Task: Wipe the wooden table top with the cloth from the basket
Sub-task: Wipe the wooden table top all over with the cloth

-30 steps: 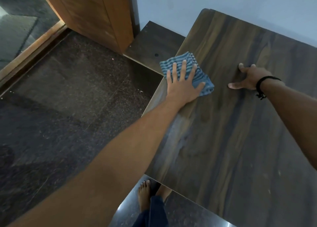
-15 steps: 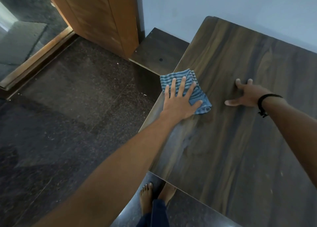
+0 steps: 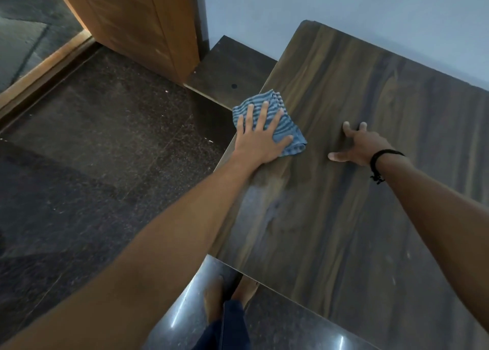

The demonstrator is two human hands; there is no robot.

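Left hand (image 3: 260, 140) presses the striped cloth (image 3: 293, 129) under straight, spread fingers at the wooden table top's (image 3: 344, 217) left edge. Right hand (image 3: 362, 145) rests splayed alongside on bare wood, gripping nothing. Beyond the fingertips: pale wall (image 3: 344, 10), wooden door (image 3: 137, 24).

cloth (image 3: 291, 130) slid slightly farther, under left hand (image 3: 260, 143)

free: table top (image 3: 330, 230) near side | blocking: right hand (image 3: 363, 148) planted mid-table | wall (image 3: 344, 0) behind far edge
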